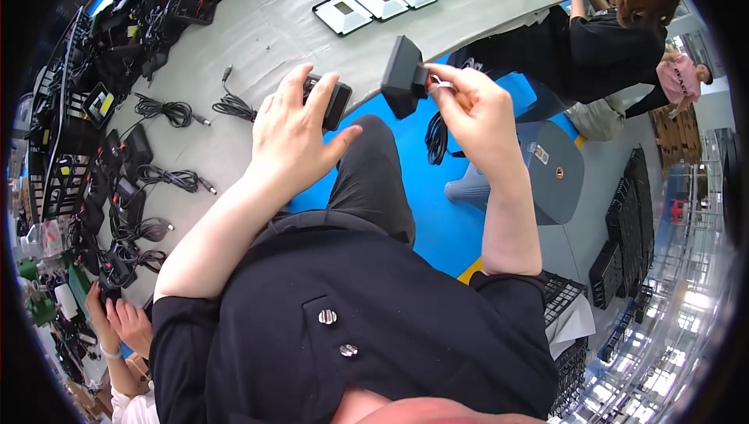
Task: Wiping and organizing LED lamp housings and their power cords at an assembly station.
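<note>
My right hand [477, 112] is closed, pinching the end of a black power adapter [402, 77] and lifting it off the table, over the blue floor. A bundled black cable [437, 139] hangs below that hand. My left hand [296, 135] rests at the table's near edge, fingers spread and thumb held apart. Under its fingertips lies a second black block [337, 106], partly hidden by them and much like the first. Left of that hand a coiled black cable [234, 106] with a plug lies on the grey table [257, 42].
More adapters with coiled cables [173, 112] and black crates [66, 135] crowd the left side. White, black-rimmed panels [343, 12] line the far edge. A grey stool [550, 174] stands at right. One co-worker [608, 42] is at upper right; another's hands [125, 322] are at lower left.
</note>
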The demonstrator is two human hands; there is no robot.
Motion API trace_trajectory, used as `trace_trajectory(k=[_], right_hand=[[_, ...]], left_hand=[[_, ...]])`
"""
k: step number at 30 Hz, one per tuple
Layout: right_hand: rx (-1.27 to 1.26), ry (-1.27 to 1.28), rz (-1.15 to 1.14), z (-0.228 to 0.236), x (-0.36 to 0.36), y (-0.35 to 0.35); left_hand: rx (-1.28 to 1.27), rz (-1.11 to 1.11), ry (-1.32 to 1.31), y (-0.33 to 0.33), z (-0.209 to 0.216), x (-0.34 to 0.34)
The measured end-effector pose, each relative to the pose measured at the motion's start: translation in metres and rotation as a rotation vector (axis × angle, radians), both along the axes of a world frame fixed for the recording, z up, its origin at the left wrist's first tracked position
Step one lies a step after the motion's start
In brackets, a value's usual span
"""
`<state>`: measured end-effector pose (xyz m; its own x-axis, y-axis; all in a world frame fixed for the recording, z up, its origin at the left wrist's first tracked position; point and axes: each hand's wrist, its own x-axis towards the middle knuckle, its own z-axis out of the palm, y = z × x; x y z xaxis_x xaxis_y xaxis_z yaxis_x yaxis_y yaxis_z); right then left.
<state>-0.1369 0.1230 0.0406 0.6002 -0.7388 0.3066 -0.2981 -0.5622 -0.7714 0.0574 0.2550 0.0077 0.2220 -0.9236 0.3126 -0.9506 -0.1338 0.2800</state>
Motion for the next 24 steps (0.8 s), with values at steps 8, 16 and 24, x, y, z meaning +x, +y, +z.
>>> trace_trajectory(k=[8, 16, 24], right_hand=[[-0.425, 0.437, -0.074, 0.042, 0.050, -0.049], [-0.479, 0.796, -0.113, 0.029, 0.152, -0.092], [-0.442, 0.887, -0.155, 0.011, 0.188, -0.089]], left_hand=[[0.011, 0.025, 0.031, 0.004, -0.018, 0.032], [0.014, -0.005, 0.319, -0.044, 0.019, 0.089], [0.121, 0.020, 0.310, -0.127, -0.021, 0.104]])
